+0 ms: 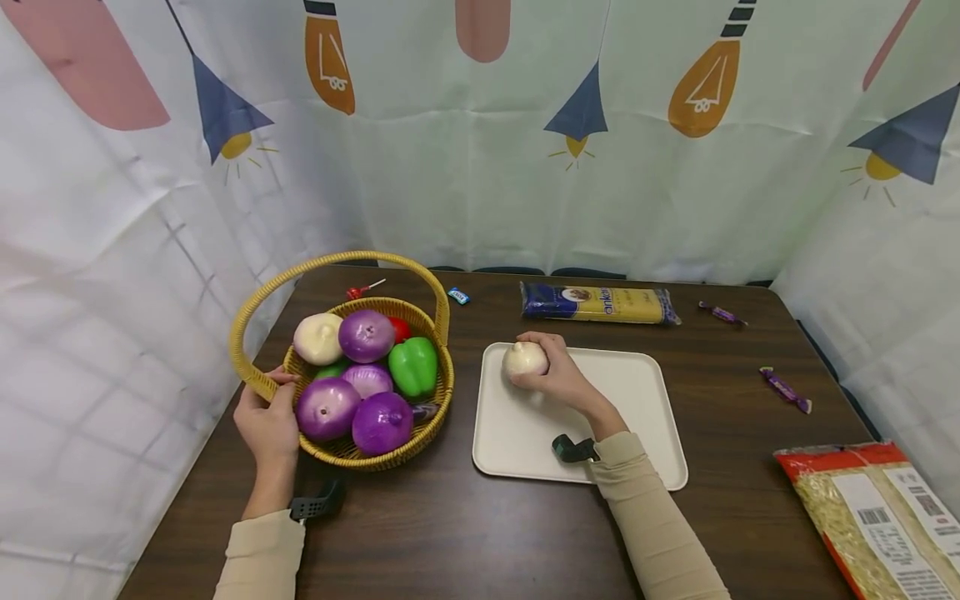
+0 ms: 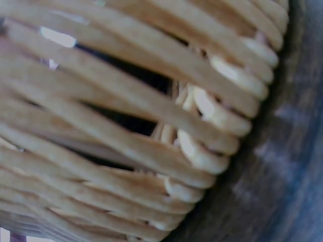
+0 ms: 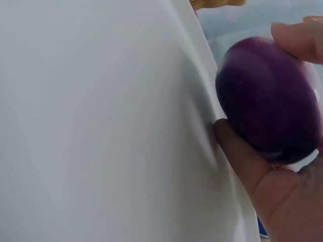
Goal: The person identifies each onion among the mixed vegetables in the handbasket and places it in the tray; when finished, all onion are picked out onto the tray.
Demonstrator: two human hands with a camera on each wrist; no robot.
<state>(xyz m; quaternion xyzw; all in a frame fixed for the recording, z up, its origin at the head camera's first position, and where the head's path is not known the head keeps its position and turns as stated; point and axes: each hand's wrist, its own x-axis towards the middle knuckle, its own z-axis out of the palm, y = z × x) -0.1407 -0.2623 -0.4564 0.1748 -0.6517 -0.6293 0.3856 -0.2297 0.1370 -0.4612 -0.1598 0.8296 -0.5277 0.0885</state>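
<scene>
At the left, a yellow woven basket [image 1: 352, 454] with a tall handle holds purple onions [image 1: 382, 423], a cream-topped one [image 1: 318, 338], and a green bell pepper [image 1: 413, 367]. My left hand [image 1: 270, 421] grips the basket's left side by the foot of the handle. The left wrist view is filled by its blurred weave [image 2: 126, 101]. My right hand [image 1: 555, 371] holds an onion [image 1: 525, 359], cream on top, over the left far part of a white tray [image 1: 600, 417]. From the right wrist, the onion [image 3: 267, 101] shows dark purple between thumb and fingers, a fingertip right at the tray's edge.
Behind the tray lies a pasta packet [image 1: 600, 304]. Purple-wrapped candies [image 1: 785, 390] lie to the right, and a red-edged noodle bag [image 1: 877, 508] is at the near right corner. A red lollipop [image 1: 356, 292] and a small blue packet [image 1: 459, 296] lie behind the basket.
</scene>
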